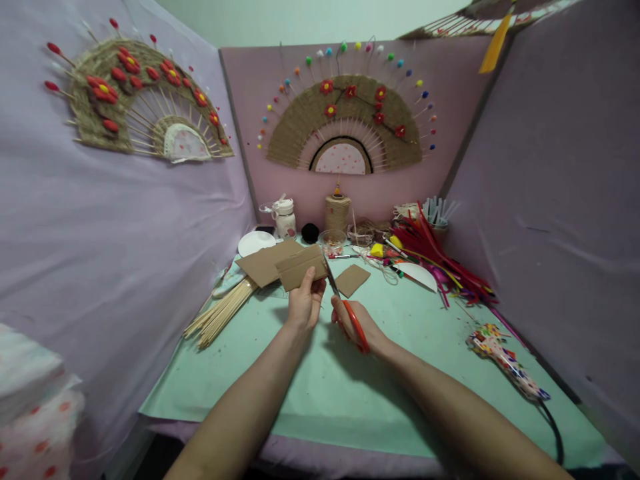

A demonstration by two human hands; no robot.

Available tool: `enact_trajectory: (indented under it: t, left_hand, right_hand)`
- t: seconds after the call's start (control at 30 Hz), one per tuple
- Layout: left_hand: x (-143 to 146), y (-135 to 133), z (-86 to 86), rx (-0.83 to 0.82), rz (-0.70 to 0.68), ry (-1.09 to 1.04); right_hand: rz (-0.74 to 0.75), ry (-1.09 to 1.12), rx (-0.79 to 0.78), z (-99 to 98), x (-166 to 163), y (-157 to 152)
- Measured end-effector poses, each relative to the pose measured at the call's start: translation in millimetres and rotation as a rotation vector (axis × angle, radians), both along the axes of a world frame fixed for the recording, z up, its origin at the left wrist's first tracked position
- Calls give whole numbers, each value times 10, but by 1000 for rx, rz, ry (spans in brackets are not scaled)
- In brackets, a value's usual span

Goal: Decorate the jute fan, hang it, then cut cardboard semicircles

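Note:
Held up over the table is a piece of brown cardboard (299,265), gripped by my left hand (306,300) with the thumb on its near face. My right hand (356,321) is wrapped around the red handles of a pair of scissors (358,327). The scissor blades point away from me and lie at the cardboard's right edge. A smaller cut cardboard piece (353,280) rests on the table just beyond the scissors. Behind the held piece, to the left, a larger cardboard sheet (265,262) lies partly covered.
A bundle of thin wooden sticks (225,313) lies at left on the green tablecloth (320,400). A hot glue gun (507,363) with its cord is at right. Along the back stand a white bottle (285,219), twine spool (337,212) and red pipe cleaners (440,250). Decorated fans (295,130) hang behind.

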State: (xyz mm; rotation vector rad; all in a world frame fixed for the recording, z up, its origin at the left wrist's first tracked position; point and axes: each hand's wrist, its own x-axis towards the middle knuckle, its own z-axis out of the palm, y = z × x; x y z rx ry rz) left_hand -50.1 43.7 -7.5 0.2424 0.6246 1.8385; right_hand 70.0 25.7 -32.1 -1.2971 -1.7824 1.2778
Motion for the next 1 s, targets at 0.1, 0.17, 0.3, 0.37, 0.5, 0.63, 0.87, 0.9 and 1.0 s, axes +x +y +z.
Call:
enact_trajectory:
  t: [0.1, 0.17, 0.3, 0.37, 0.5, 0.63, 0.87, 0.9, 1.0]
  left_hand:
    - [-3, -3, 3, 2, -6, -5]
    - [-6, -4, 0, 5, -13, -4]
    - [-14, -7, -9, 8, -28, -5]
    - [-17, -7, -9, 12, -32, -6]
    - [-20, -8, 0, 2, -31, -11]
    - [-20, -21, 27, -13, -29, -4]
    - [-53, -21, 62, -28, -44, 10]
    - [-65, -16, 61, -29, -47, 17]
    - [-97, -7, 55, -28, -75, 52]
  right_hand:
    - [-3, 16, -12, 33, -4, -21]
    - [-5, 18, -11, 53, -5, -32]
    - [-21, 16, -27, 66, -6, -47]
    - [-27, 17, -36, 67, -8, -52]
    - [-43, 15, -45, 77, -10, -55]
    - [-41, 17, -66, 80, 1, -51]
    - [-60, -37, -59, 98, 17, -32]
    - [-60, -42, -59, 100, 18, -32]
    - [-31, -18, -44, 91, 29, -28]
